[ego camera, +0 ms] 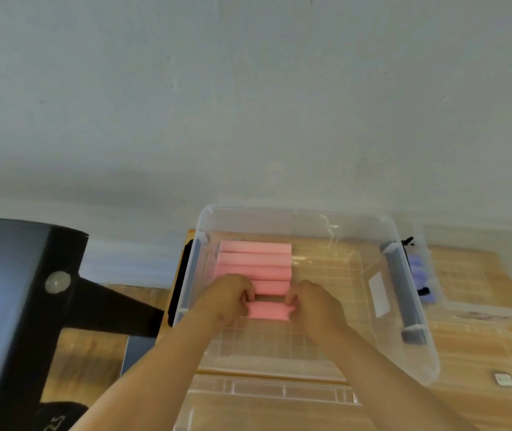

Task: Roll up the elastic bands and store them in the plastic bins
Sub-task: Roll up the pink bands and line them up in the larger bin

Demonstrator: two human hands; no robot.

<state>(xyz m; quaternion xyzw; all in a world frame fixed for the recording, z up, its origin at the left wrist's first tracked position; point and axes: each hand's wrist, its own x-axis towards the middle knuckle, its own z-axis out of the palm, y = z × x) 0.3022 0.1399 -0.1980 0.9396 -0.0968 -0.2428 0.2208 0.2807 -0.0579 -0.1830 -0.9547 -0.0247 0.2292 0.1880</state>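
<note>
Holding the rolled pink elastic band [268,310] by both ends, your left hand [229,298] & right hand [317,301] pinch it w/ curled fingers inside the clear plastic bin [416,362], just short of the row of pink rolls [254,259]. Let go unevenly & it'll prob. spring open; shove too hard & you'll knock the row askew.

Five pink rolled bands [254,265] in all, four stacked in a row against the clear bin's [416,356] far left corner, one held by two hands [232,298], two clear bins on the wooden surface [466,362], second bin [481,309] at the right edge.
</note>
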